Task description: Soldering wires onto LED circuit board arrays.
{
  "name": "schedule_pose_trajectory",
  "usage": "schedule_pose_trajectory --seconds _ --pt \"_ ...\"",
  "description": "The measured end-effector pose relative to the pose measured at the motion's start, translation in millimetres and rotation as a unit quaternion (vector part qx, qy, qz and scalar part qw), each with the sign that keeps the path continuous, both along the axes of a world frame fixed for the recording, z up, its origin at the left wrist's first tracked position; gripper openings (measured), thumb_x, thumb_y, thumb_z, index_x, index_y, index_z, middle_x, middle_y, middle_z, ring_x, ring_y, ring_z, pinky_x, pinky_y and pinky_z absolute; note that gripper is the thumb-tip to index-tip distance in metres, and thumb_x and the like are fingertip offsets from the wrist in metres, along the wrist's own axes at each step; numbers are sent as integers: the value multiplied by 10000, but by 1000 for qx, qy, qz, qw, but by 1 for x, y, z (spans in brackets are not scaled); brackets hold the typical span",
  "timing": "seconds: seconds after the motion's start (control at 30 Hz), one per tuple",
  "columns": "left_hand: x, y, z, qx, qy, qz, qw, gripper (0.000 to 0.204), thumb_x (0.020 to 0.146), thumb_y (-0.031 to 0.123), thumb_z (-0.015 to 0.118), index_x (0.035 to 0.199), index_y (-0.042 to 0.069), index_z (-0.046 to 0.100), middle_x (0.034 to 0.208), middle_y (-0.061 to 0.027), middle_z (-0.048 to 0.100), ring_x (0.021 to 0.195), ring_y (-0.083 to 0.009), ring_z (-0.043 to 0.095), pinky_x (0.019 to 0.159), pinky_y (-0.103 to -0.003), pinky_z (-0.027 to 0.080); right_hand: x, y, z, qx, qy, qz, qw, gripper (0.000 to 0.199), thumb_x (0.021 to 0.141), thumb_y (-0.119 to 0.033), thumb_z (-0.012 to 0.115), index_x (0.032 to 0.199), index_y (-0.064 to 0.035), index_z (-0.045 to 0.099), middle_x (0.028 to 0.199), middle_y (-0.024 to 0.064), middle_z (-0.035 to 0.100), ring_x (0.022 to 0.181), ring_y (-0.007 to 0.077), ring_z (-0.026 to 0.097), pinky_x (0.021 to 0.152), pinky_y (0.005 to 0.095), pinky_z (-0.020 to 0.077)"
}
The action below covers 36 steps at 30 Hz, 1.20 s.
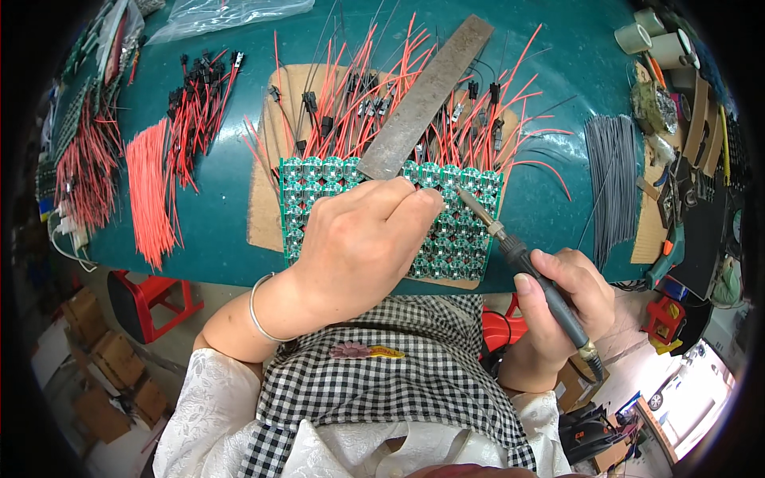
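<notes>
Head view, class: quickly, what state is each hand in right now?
Left hand: curled closed over the green circuit boards; anything in its grip is hidden.
Right hand: closed, holding the soldering iron.

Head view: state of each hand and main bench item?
Circuit-board panel: flat on cardboard, partly covered
Left hand: curled over panel, contents hidden
Right hand: closed around soldering iron
Soldering iron: tip toward panel, heat can't be told
Metal bar: slantwise, lower end over panel
Cut red wires: laid side by side
Grey wires: laid side by side
</notes>
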State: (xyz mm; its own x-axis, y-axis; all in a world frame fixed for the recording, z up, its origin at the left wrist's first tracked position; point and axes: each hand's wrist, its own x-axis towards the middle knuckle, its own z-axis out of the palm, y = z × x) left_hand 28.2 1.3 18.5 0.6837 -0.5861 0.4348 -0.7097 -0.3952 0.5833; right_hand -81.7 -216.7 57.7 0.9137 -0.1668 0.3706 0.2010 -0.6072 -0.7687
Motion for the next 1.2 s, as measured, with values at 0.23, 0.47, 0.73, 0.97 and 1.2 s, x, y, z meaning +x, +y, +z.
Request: schedule_pose_trajectory --seconds 0.23,0.47,0.73,0.97,1.2 --pt "-1 4 6 27 0 -4 1000 241 769 -54 828 978 19 733 725 -81 628 606 -248 626 548 -367 494 2 -12 -1 31 -3 11 999 287 678 7 849 942 66 753 664 100 640 551 159 578 510 269 400" --pt "1 1 6 -12 3 -12 1000 220 787 -46 824 974 22 731 745 -91 619 620 -259 621 557 -385 489 7 -26 2 93 -5 -3 996 245 650 -21 813 876 59 760 680 90 641 566 154 560 533 276 385" --pt "2 -4 1 1 -4 -11 1000 210 782 -32 827 938 24 698 732 -91 587 627 -272 615 553 -397 479 24 -23 7 63 23 23 998 273 615 18 814 884 51 781 691 92 655 585 150 583 543 276 405" --pt "1 -7 0 20 -13 2 1000 200 785 -16 831 912 30 683 723 -85 575 623 -273 611 545 -403 474 33 -27 16 58 56 70 994 276 602 22 817 875 52 789 701 102 666 595 173 608 549 294 427" --pt "0 -2 11 -6 15 -4 1000 193 785 -35 820 901 30 680 738 -92 603 624 -267 615 550 -378 481 26 -39 23 51 39 65 996 285 598 -11 819 872 56 781 691 108 659 585 163 587 543 284 401"
